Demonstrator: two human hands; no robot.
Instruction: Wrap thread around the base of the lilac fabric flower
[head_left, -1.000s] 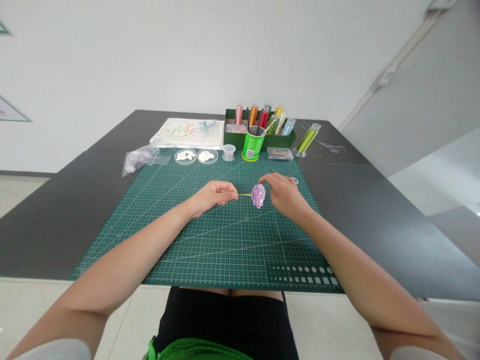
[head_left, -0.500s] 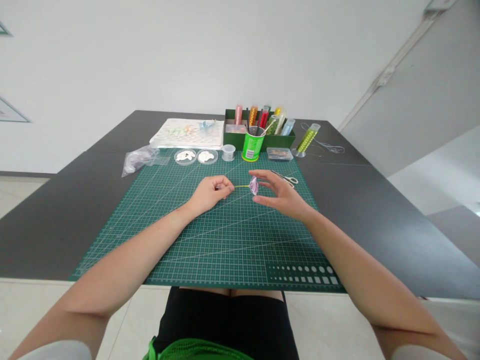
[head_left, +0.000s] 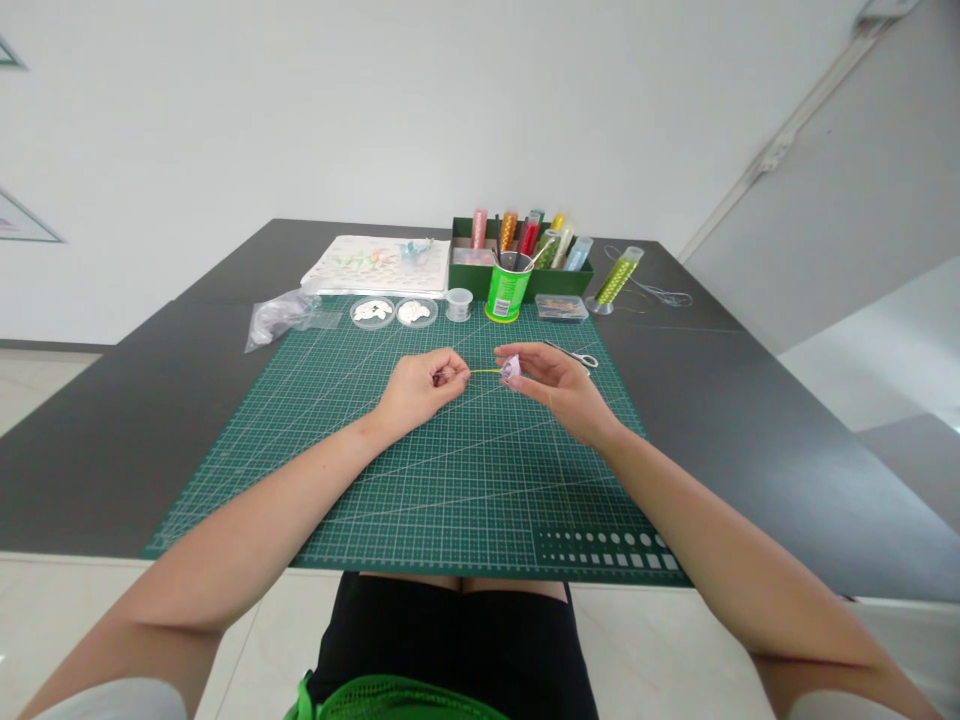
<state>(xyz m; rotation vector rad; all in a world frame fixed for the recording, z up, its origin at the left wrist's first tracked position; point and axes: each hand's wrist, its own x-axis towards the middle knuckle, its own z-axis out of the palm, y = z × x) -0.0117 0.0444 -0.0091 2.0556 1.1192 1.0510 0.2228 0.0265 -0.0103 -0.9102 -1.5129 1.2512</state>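
A small artificial flower (head_left: 511,368) with pale purple petals lies sideways above the cutting mat, its thin yellow-green stem pointing left. My left hand (head_left: 429,384) is closed, pinching the stem between thumb and fingertips; the stem's far end is hidden in it. Around the flower head curl the fingers of my right hand (head_left: 559,385), the thumb at its near side and the fingertips at its far side. Behind my right hand, scissors (head_left: 581,357) with white handles are partly covered. Beneath both hands is the green gridded cutting mat (head_left: 450,480).
Two round dishes (head_left: 373,312) hold white pieces. A green can (head_left: 507,290) with tools stands before a dark green box (head_left: 469,278) of thread spools. Also there are a clear case (head_left: 561,308), a green spool (head_left: 619,276), a plastic bag (head_left: 279,318) and a white sheet stack (head_left: 375,262).
My right hand's fingers have closed in around the flower head, and the petals have turned to show a different side. My left hand keeps its pinch on the stem.
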